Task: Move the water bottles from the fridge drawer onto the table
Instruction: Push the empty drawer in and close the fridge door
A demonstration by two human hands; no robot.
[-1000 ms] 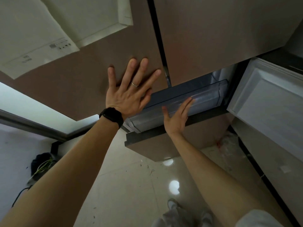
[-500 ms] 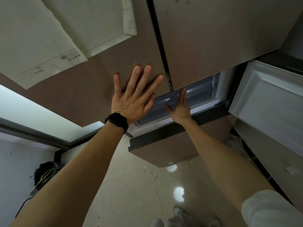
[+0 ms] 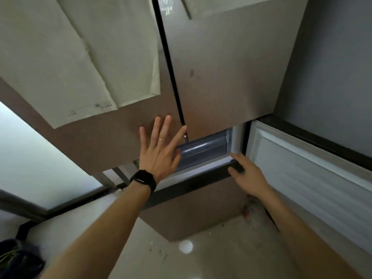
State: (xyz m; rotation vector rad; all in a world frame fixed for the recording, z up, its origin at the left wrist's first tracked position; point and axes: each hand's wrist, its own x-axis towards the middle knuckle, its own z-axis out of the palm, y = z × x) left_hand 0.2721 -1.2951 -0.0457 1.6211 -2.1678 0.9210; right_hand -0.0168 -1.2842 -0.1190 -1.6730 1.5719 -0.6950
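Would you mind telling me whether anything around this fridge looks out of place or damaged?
The white protective sheet on the upper left fridge door is creased and lifts away at its edge. Dark specks and a crumpled plastic scrap lie on the floor by the fridge's base. Nothing looks broken.

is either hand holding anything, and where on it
Left hand lies flat on the door, holding nothing. Right hand straddles the top edge of the drawer front near its right end, thumb behind, fingers in front; whether it grips is unclear.
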